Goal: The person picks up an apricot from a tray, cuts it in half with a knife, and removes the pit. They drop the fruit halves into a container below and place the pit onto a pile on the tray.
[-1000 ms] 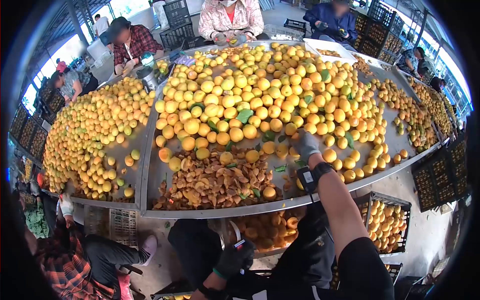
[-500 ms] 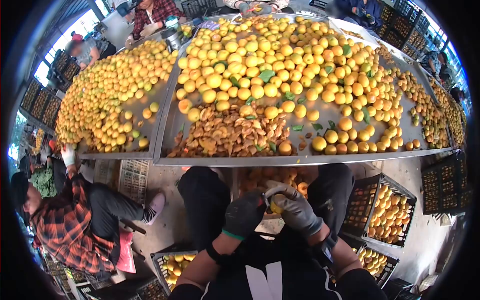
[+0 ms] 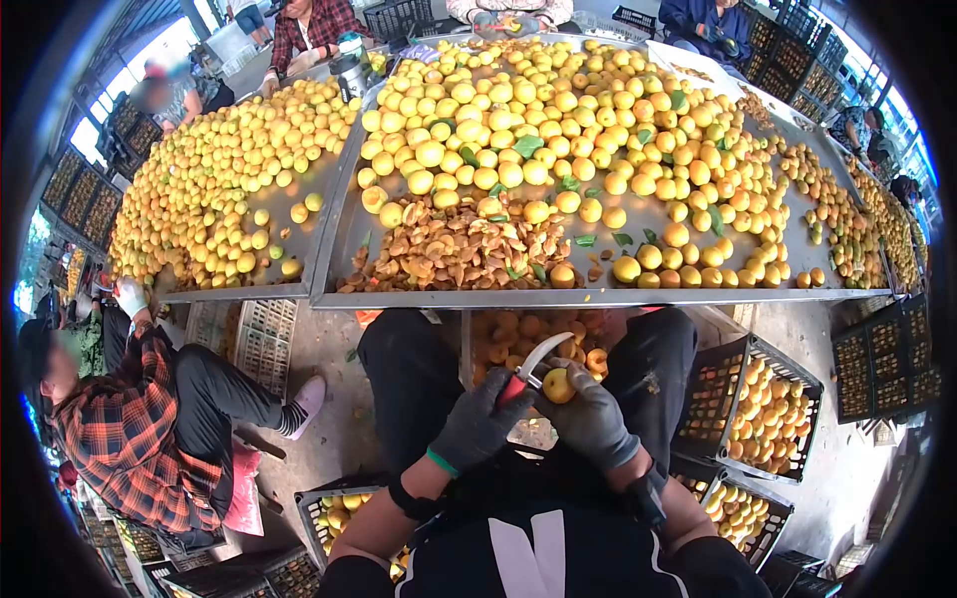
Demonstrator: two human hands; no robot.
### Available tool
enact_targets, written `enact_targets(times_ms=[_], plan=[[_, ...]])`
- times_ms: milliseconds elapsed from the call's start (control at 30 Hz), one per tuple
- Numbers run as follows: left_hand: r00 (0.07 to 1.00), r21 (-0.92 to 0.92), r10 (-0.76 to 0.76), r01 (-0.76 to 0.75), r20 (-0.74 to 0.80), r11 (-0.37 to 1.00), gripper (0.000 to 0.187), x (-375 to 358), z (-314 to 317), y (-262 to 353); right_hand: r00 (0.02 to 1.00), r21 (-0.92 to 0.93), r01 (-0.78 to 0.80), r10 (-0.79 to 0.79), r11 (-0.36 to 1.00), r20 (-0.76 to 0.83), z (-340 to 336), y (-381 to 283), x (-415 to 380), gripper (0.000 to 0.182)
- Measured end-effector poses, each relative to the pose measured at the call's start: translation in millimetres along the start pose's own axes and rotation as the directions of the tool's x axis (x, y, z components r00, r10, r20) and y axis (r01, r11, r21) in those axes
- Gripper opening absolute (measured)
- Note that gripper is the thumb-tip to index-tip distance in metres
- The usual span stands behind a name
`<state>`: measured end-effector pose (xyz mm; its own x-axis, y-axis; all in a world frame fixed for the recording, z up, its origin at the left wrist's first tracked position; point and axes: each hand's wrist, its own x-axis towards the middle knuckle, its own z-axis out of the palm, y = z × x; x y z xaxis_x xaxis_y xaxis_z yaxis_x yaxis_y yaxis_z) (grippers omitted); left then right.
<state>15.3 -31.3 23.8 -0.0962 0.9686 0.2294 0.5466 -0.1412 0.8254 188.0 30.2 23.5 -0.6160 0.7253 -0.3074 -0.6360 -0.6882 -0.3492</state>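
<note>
Both gloved hands are held close together between my knees. My left hand (image 3: pixel 477 419) grips the red handle of a curved knife (image 3: pixel 546 351), whose bare blade points up and to the right. In my right hand (image 3: pixel 590 421) is a yellow apricot (image 3: pixel 558 386), held beside the blade with its round face up. Below and beyond the hands, a container of opened apricots (image 3: pixel 506 334) sits under the table edge. On the metal table (image 3: pixel 419 299) lies a heap of brownish fruit pieces (image 3: pixel 469 249), with a large spread of whole apricots (image 3: pixel 518 120) behind it.
Black crates of apricots (image 3: pixel 768 409) stand at my right, and another crate (image 3: pixel 344 513) is by my left hip. A seated person in a plaid shirt (image 3: pixel 130 429) works at my left. Several people sit around the table's far side. A second fruit-covered tray (image 3: pixel 239 296) adjoins at left.
My hands have drawn slightly apart. The knife blade, mostly hidden before, now shows fully, and the apricot is turned into plain view. My view has shifted a little.
</note>
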Motion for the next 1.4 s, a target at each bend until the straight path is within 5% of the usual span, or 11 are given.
enact_targets(times_ms=[200,233,467,800,933,1000,1133,1200,1333,1367,1400], plan=[[0.989,0.446,0.143,-0.143,0.034,0.884,0.032,-5.6,-8.8,21.9,0.977,-0.398,0.215,-0.191,0.892,0.1,10.4,13.6,-15.5,0.034],[0.99,0.446,0.138,-0.137,0.03,0.885,0.032,-6.1,-7.9,19.7,0.988,-0.076,0.14,-0.134,0.987,0.072,15.7,12.4,-15.7,0.035],[0.967,0.464,0.251,-0.24,0.04,0.853,0.027,-6.8,-3.2,15.6,0.983,0.058,0.173,-0.176,0.983,0.054,18.2,17.9,-16.5,0.033],[0.979,0.481,0.192,-0.201,0.069,0.853,0.022,-6.6,10.0,8.7,0.931,-0.446,0.359,-0.352,0.82,0.101,27.4,17.6,-14.5,0.04],[0.976,0.305,0.219,-0.213,0.016,0.928,0.035,1.3,3.2,29.3,0.963,-0.674,0.232,-0.068,0.702,0.261,21.9,-21.1,-12.8,0.048],[0.98,-0.195,-0.032,0.071,0.195,0.978,0.049,8.8,-5.0,46.8,0.96,-0.69,0.211,-0.013,0.692,0.281,0.7,-19.9,-10.5,0.05],[0.984,-0.095,0.013,0.004,0.178,0.995,0.054,4.3,5.6,25.9,0.995,-0.225,-0.042,0.061,0.974,0.081,2.4,-0.5,-12.7,0.05],[0.828,0.21,-0.334,0.266,0.451,0.941,0.064,6.7,-4.9,28.2,0.999,-0.362,0.04,-0.034,0.931,0.022,0.2,6.0,-13.2,0.048],[0.844,0.035,-0.313,0.332,0.436,0.943,0.056,7.0,-7.1,16.7,0.971,-0.75,0.239,-0.173,0.617,0.167,-1.3,-7.9,-13.3,0.045],[0.945,0.165,0.076,-0.134,0.318,0.977,0.05,5.4,-9.6,3.8,0.964,-0.66,0.263,-0.219,0.703,0.151,-10.0,-12.2,-6.2,0.044],[0.839,0.328,0.481,-0.542,0.254,0.773,0.043,4.5,-11.5,-3.6,0.956,-0.561,0.289,-0.263,0.776,0.129,-14.0,-16.6,-1.2,0.044]])
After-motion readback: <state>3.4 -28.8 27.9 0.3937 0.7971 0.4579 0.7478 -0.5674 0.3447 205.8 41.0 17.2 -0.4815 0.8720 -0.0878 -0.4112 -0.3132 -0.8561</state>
